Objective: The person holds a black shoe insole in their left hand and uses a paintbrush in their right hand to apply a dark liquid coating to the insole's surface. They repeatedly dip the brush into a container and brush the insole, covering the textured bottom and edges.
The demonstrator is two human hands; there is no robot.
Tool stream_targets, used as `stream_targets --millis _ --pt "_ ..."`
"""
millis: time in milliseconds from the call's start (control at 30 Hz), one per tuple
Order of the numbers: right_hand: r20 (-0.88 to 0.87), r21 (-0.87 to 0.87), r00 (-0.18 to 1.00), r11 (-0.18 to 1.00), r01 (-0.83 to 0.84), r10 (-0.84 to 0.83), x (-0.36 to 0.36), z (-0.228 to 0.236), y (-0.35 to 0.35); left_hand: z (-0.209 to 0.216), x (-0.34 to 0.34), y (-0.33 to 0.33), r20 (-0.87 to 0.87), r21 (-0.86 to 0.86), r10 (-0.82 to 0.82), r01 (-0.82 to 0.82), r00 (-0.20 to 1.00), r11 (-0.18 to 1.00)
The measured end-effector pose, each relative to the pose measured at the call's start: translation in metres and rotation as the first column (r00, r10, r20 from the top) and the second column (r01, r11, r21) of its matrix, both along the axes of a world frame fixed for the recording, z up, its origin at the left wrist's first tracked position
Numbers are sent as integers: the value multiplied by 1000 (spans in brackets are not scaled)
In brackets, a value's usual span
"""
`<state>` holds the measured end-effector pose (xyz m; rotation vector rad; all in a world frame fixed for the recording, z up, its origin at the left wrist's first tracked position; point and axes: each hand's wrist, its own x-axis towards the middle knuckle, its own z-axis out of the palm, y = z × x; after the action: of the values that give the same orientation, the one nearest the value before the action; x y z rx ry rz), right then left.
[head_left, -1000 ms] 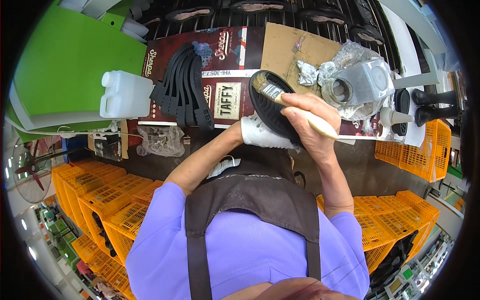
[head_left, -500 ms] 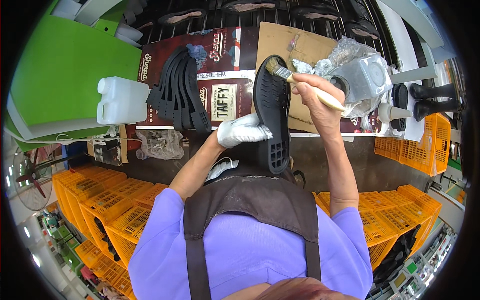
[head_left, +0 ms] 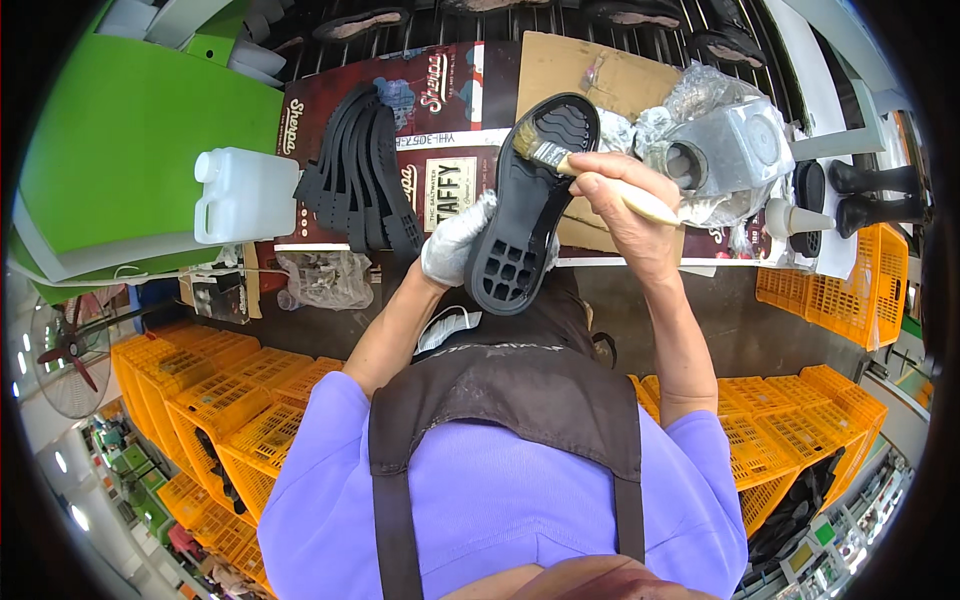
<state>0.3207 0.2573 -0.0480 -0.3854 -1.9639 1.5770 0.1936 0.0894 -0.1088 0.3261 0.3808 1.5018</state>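
Note:
My left hand (head_left: 455,244), in a white glove, grips a black shoe sole (head_left: 490,240) from beneath by its left edge. The sole is tilted, with its recessed inner face and the square-celled heel end turned up toward me. In my bare right hand (head_left: 630,205) is a paintbrush (head_left: 645,203) with a pale handle. Its bristles touch the sole's inner face near the toe end. A stack of black soles (head_left: 365,170) stands left of my hands. To the right, a clear plastic jar (head_left: 728,150) lies tipped on crumpled plastic wrap.
A white jug (head_left: 245,197) stands at the left beside a green panel (head_left: 150,150). Flattened cardboard (head_left: 560,65) covers the bench. Several shoe parts lie on the dark rack (head_left: 480,22) behind. A nozzle bottle (head_left: 800,219) lies at right. Orange crates (head_left: 250,410) flank me.
My left hand has turned the sole from edge-on to face up and tilted its toe rightward. The brush has moved slightly left and down, from the rim onto the inner face.

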Motion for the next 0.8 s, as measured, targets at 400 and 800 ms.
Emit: stream_targets --millis 400,800 --pt "2 -70 997 995 -72 73 2 -5 -24 -3 -2 5 11 -121 256 -253 967 960" --pt "28 -129 997 989 -68 72 6 0 -41 3 -5 24 -93 -131 413 -423 906 897"
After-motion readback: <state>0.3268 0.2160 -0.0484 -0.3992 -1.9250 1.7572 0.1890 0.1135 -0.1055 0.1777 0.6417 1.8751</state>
